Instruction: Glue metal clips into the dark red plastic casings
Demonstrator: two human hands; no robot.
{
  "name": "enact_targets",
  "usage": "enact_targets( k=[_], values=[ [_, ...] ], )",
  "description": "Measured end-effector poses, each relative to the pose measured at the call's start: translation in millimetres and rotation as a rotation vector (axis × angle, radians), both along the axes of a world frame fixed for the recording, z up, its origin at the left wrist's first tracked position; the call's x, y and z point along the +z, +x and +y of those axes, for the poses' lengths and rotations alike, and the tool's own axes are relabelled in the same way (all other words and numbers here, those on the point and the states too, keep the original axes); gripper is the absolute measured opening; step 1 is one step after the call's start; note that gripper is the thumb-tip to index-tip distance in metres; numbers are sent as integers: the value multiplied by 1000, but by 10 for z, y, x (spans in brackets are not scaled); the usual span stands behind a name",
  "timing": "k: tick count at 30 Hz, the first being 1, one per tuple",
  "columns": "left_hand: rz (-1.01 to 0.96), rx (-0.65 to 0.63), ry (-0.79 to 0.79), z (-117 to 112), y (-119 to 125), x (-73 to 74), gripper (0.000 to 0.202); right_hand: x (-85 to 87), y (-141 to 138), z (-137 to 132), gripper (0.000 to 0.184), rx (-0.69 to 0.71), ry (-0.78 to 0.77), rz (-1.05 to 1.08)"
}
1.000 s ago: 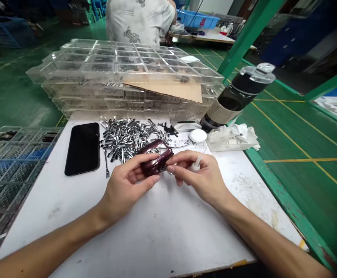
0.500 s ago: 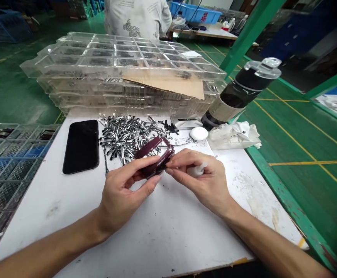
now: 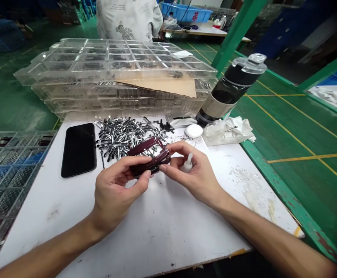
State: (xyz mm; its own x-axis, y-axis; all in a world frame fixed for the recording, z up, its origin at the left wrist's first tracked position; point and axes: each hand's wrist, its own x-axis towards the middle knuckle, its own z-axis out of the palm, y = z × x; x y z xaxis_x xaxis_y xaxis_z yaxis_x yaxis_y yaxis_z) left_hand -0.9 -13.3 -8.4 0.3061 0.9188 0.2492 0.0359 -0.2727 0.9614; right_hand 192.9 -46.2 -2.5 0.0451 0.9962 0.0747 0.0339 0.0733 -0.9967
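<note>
My left hand (image 3: 117,189) is closed round a dark red plastic frame (image 3: 149,156), holding it just above the white table (image 3: 156,231). My right hand (image 3: 195,173) pinches the frame's right end with thumb and forefinger and also grips a small white squeeze bottle (image 3: 188,164) in its palm. Right behind the frame lies a pile of small shiny metal parts (image 3: 124,135).
A black phone (image 3: 79,148) lies left of the pile. Stacked clear compartment trays (image 3: 113,77) with a cardboard sheet (image 3: 162,85) stand at the back, more trays (image 3: 9,166) at left. A dark bottle (image 3: 229,90), white cloth (image 3: 229,131) and round white lid (image 3: 193,130) sit right. A person stands behind.
Both hands with the frame have shifted slightly left. The frame has tipped flatter, and the white bottle in my right hand now stands more upright.
</note>
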Motion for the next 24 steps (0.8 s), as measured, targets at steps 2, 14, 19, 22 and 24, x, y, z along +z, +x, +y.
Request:
enact_targets(
  k=[2,14,19,22,24],
  values=[
    [-4,-16,-23,-1,1,-7,25,-7,-5,5,26,31,-42,44],
    [109,-314,353,299,-229,23,77,40,215,122,17,383,-343,608],
    [143,-174,735,346,-168,87,73,68,184,77,18,654,-474,659],
    [217,-423,868,215,-123,250,33,42,136,59,19,755,-572,640],
    [246,-554,839,137,-123,311,28,22,114,60,19,798,-632,629]
  ],
)
